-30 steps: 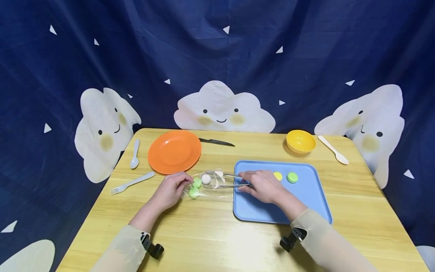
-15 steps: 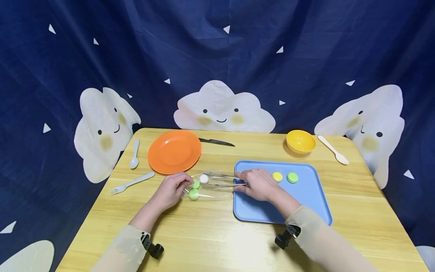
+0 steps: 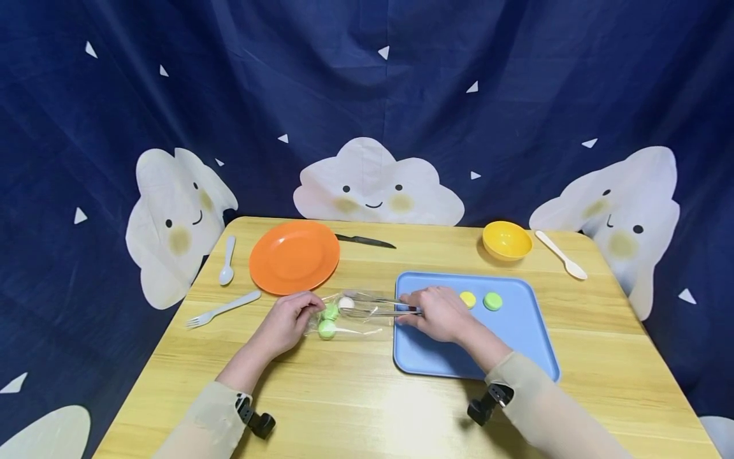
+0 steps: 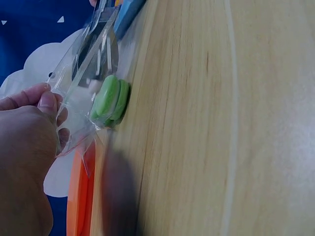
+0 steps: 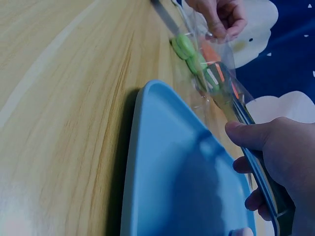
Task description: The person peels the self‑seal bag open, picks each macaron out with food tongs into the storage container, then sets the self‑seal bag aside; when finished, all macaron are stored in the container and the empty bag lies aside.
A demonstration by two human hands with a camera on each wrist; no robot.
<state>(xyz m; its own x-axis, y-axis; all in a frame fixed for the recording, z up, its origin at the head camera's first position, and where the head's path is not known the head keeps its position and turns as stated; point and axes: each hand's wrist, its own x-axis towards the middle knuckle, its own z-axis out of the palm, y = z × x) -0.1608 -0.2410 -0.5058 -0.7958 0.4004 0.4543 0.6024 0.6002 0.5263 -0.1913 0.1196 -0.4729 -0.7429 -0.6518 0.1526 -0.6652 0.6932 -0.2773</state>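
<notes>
As the left hand [image 3: 289,320] pinches a clear bag [image 3: 367,326], the right [image 3: 437,313] grips silvery tongs [image 3: 392,313].

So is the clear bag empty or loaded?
Loaded: in the head view, two green macarons show through the clear bag's film.

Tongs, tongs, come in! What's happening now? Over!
Left hand pinching bag. Right hand gripping tongs, ends inside bag. White macaron at tongs, hold unclear. Green macarons beside it, nothing seen blocking.
</notes>
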